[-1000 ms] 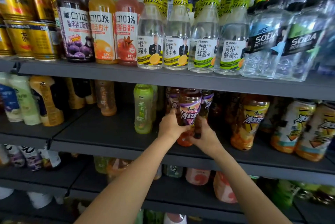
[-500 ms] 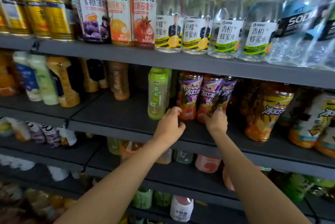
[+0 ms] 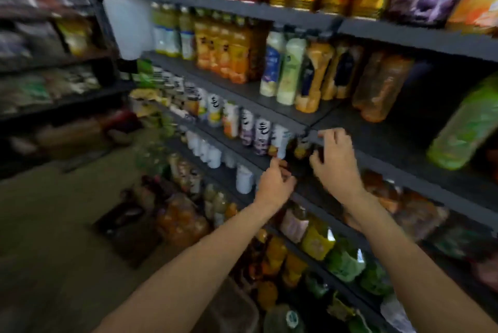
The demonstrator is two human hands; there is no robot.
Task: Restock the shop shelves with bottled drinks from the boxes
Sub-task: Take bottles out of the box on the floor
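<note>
The head view is blurred by motion. My left hand (image 3: pixel 275 184) hovers in front of the dark grey shelf edge (image 3: pixel 404 171), its fingers loosely curled with nothing in them. Just right of it and a little higher, my right hand (image 3: pixel 334 163) also holds nothing, fingers relaxed near the shelf lip. A green bottle (image 3: pixel 469 128) stands on that shelf at the far right. Amber bottles (image 3: pixel 382 85) stand further back. Small white-labelled bottles (image 3: pixel 253 128) line the shelf below, just left of my hands.
Shelves packed with bottles and cans run from upper left to lower right. A dark box (image 3: pixel 129 227) with orange bottles (image 3: pixel 180 219) beside it sits on the floor (image 3: pixel 54 225) at the shelf foot. A second rack (image 3: pixel 54 77) stands far left.
Both hands have let go of the purple-labelled bottles and pulled back from the shelf. The view has swung left and down, so those bottles are out of sight.
</note>
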